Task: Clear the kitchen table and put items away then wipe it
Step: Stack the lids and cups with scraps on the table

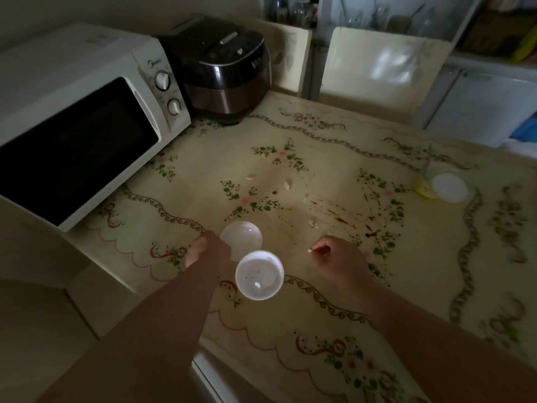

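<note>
Right hand [337, 258] pinched a crumb [309, 251], fingers [322, 252] curled; left hand [207, 248] met the farther white cup [242, 238], its grip hidden; a nearer cup [259, 275] stood beside; the stained floral tablecloth [290, 175] also bore a microwave [87, 117].

The tablecloth [319, 170] under the fingers is a smooth, glossy, vinyl-looking sheet with a printed floral pattern. Dull reddish-brown stains [369, 228] smear it just beyond the fingers [319, 251] of the right hand [338, 261]. The crumb [310, 251] they pinch looks dry and rough. Beside the left hand [207, 251], the translucent cup [241, 238] and the white cup [259, 274] are smooth plastic.
</note>
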Tool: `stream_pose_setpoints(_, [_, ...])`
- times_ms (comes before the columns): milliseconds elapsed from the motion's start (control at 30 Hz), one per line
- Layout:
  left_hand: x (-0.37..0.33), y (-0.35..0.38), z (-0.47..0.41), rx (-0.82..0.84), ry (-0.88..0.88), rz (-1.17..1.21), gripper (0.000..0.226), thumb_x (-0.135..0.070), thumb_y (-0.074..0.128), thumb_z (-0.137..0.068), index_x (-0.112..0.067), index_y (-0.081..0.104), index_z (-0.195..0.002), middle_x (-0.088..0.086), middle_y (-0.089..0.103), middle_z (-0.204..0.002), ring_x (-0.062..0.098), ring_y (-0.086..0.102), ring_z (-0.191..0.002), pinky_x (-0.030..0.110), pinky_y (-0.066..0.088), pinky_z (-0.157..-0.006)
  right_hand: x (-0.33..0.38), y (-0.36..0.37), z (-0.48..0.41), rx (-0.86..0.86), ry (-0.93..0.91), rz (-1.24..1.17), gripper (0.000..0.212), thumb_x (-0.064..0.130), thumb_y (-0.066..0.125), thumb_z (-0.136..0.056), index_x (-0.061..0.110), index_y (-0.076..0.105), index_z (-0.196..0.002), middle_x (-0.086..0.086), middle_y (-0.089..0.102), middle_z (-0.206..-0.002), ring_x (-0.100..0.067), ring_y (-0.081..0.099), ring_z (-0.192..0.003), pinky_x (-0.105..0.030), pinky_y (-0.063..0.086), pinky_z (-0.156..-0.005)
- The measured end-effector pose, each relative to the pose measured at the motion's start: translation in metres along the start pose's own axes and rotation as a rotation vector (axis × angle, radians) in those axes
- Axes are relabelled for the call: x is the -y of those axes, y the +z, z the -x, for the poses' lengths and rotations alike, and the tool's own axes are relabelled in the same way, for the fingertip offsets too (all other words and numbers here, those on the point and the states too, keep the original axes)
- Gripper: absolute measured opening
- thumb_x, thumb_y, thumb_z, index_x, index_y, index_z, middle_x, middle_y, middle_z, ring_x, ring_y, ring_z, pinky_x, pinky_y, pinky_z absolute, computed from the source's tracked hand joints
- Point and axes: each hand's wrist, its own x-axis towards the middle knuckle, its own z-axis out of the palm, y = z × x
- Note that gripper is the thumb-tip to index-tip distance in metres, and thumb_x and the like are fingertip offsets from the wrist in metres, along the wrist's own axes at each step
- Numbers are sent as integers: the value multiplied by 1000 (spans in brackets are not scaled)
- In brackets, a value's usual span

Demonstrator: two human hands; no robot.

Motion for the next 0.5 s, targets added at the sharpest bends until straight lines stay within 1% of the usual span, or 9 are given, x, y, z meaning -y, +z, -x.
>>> stream_pose_setpoints(100, [-17, -8, -1, -12, 72, 22, 34, -17, 48, -94, 2, 56, -122, 20, 61, -120, 36, 59, -111, 42, 48, -90, -3, -8, 5, -34, 19, -16, 10, 31, 61, -89, 26, 69, -94, 14, 68, -89, -4, 63, -81, -20, 49, -71])
stream_pose_setpoints(167, [-31, -12, 5, -30, 132, 51, 36, -16, 48, -94, 1, 56, -124, 21, 60, -122, 37, 58, -112, 42, 48, -90, -8, -15, 8, -50, 35, -35, 11, 31, 62, -89, 26, 69, -95, 14, 68, -90, -2, 62, -80, -17, 46, -68])
stream_pose_setpoints(267, [-63, -13, 32, -34, 226, 134, 38, -13, 45, -96, 0, 51, -131, 22, 53, -131, 35, 53, -120, 40, 49, -93, -23, -29, 15, -86, 97, -62, 11, 29, 63, -88, 26, 69, -96, 12, 69, -93, -5, 63, -84, -22, 50, -75])
stream_pose_setpoints(300, [-73, -11, 38, -24, 214, 177, 37, -14, 45, -95, -1, 52, -130, 21, 56, -129, 35, 55, -118, 40, 48, -92, -28, -33, 17, -107, 120, -70, 10, 29, 63, -88, 27, 69, -96, 12, 69, -92, -5, 62, -84, -22, 50, -76])
stream_pose_setpoints(367, [-94, -3, 53, -11, 319, 157, 33, -15, 48, -90, -2, 59, -119, 18, 64, -115, 35, 61, -107, 39, 50, -86, -41, -45, 23, -159, 165, -83, 11, 30, 63, -88, 28, 69, -98, 13, 67, -92, -5, 60, -83, -21, 48, -77])
stream_pose_setpoints(433, [-114, 10, 75, 36, 407, 183, 26, -13, 51, -87, -4, 66, -106, 15, 68, -101, 31, 65, -95, 36, 54, -79, -56, -56, 29, -207, 192, -102, 13, 32, 64, -87, 29, 69, -99, 14, 68, -93, -6, 60, -82, -22, 47, -76])
stream_pose_setpoints(500, [-128, 25, 103, 76, 501, 159, 21, -14, 52, -86, -8, 66, -102, 12, 69, -99, 29, 65, -92, 36, 56, -80, -71, -69, 37, -243, 205, -108, 14, 34, 64, -86, 27, 69, -98, 14, 67, -90, -6, 58, -79, -21, 43, -71])
